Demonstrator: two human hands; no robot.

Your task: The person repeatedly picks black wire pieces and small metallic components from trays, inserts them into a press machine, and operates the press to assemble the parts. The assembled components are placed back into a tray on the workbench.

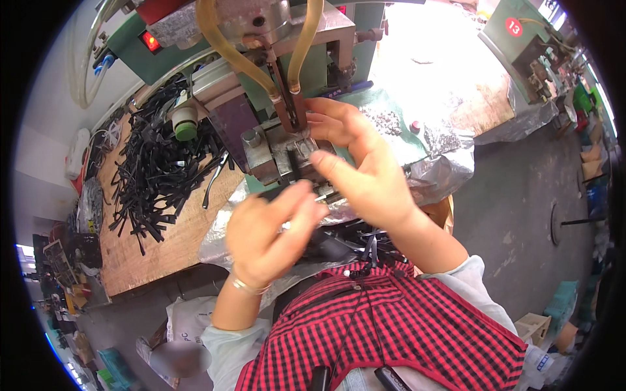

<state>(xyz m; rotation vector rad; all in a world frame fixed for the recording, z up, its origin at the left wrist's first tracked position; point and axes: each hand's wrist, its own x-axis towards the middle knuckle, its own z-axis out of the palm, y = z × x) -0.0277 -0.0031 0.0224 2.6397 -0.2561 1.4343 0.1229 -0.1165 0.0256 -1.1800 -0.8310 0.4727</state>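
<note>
My left hand (264, 231) is in front of the metal fixture (267, 156) of a bench machine. Its fingers are smeared by motion, close to the lower end of a thin black strip (293, 164) that lies in the fixture. Whether they grip the strip cannot be made out. My right hand (372, 173) reaches in from the right, fingers and thumb apart around the fixture's right side. The fingertips are beside the machine's narrow copper-brown head (289, 116), and the thumb tip is over the fixture. No object shows in this hand.
Black eyeglass temples (160, 163) lie heaped on the wooden bench (147, 264) at left. Hoses (225, 49) run down to the machine head. A green-capped bottle (185, 127) stands left. Small metal bits (385, 122) lie on green sheeting behind my right hand. More black pieces (365, 238) lie below.
</note>
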